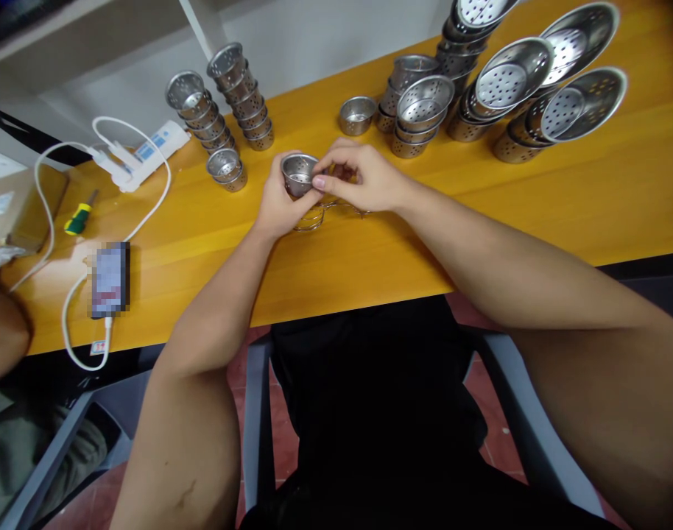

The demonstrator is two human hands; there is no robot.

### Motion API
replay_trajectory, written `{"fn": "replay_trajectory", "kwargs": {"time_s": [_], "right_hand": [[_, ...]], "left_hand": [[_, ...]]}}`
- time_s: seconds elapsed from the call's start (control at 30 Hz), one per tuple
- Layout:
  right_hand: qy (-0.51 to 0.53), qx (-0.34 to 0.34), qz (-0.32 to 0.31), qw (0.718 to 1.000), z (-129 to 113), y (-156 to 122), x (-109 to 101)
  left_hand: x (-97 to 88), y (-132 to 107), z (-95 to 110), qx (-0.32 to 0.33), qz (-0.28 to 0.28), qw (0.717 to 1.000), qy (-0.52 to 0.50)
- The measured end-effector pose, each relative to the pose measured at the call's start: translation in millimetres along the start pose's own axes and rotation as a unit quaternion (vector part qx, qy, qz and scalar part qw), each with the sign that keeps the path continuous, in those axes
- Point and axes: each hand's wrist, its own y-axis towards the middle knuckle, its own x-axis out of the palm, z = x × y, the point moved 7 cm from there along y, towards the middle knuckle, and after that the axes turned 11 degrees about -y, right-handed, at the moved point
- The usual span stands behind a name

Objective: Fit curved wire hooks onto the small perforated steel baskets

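Observation:
My left hand (278, 210) is closed round a small perforated steel cup (299, 173), held just above the yellow table (370, 250). My right hand (358, 177) pinches at the cup's rim, thumb and fingers pressed together. Thin wire pieces (319, 213) lie on the table under both hands; what the right fingers grip is too small to make out.
Stacks of small steel cups (242, 99) stand at the back left, a single cup (356, 115) in the middle, and piles of wider strainer bowls (513, 81) at the back right. A phone on a white cable (110, 280), a power strip (143, 154) and a screwdriver (79, 215) lie left. Another person's arm (2, 331) is at the left edge.

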Motion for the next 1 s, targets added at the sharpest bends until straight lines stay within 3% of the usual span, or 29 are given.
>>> {"fn": "replay_trajectory", "kwargs": {"time_s": [0.33,0.67,0.83,1.0], "right_hand": [[-0.009,-0.047,-0.063,0.997,1.6,-3.1,9.9],[-0.017,-0.021,-0.028,0.999,3.7,-3.1,7.3],[0.003,-0.009,-0.011,1.0,0.7,-1.4,3.0],[-0.034,-0.006,-0.029,0.999,0.1,0.9,-4.2]], "left_hand": [[5.6,-3.0,1.9,0.015,-0.025,0.999,-0.017],[9.9,-4.0,-5.9,0.048,-0.051,0.997,-0.041],[19.0,-7.3,-15.7,0.019,-0.076,0.997,-0.02],[19.2,-4.1,-10.8,0.002,-0.066,0.998,0.005]]}}
